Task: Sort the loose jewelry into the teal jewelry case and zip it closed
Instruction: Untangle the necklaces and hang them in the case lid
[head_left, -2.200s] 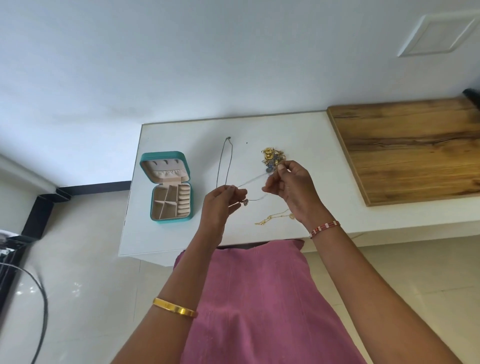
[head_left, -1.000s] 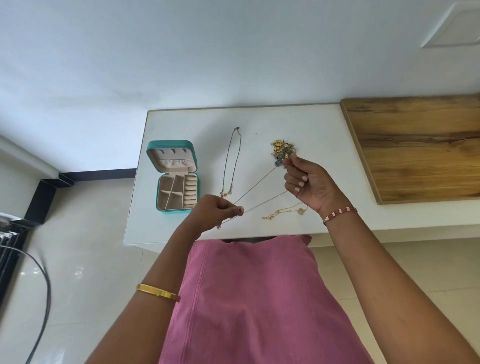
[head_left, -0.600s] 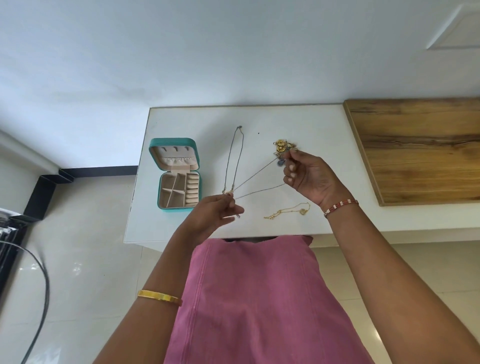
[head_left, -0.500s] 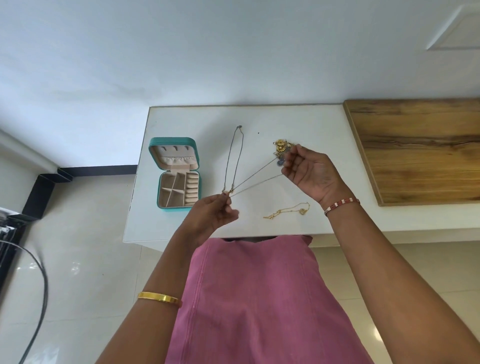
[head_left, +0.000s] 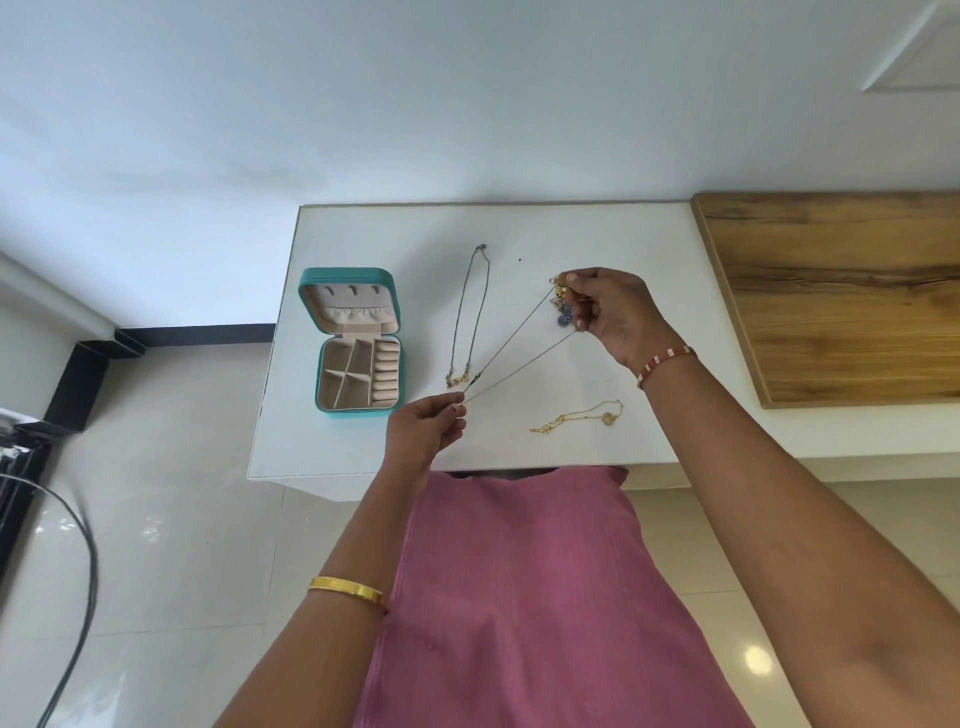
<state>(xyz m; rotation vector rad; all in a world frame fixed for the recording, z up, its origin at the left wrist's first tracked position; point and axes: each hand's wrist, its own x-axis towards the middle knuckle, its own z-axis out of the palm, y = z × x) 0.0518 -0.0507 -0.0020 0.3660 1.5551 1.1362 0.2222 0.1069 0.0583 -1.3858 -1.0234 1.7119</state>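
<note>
The teal jewelry case (head_left: 358, 410) lies open on the left of the white table (head_left: 405, 228), its beige compartments showing nothing inside. Above the table, a thin silver chain necklace (head_left: 519, 358) is stretched taut in two strands between my hands. My left hand (head_left: 428, 423) pinches its near end, and my right hand (head_left: 610, 312) pinches the far end. Partly hidden behind the right fingers is a small pile of gold and blue jewelry (head_left: 561, 304). A longer chain necklace (head_left: 470, 317) lies flat between case and hands. A gold bracelet (head_left: 576, 418) lies near the front edge.
A wooden board (head_left: 841, 291) covers the table's right side. A white wall rises behind the table. Dark cables (head_left: 78, 545) and black equipment sit on the tiled floor at the left. A pink garment fills the lower middle.
My hands have drawn apart and pulled the silver chain taut. My right hand rose a little toward the jewelry pile; my left hand stayed low near the front edge.
</note>
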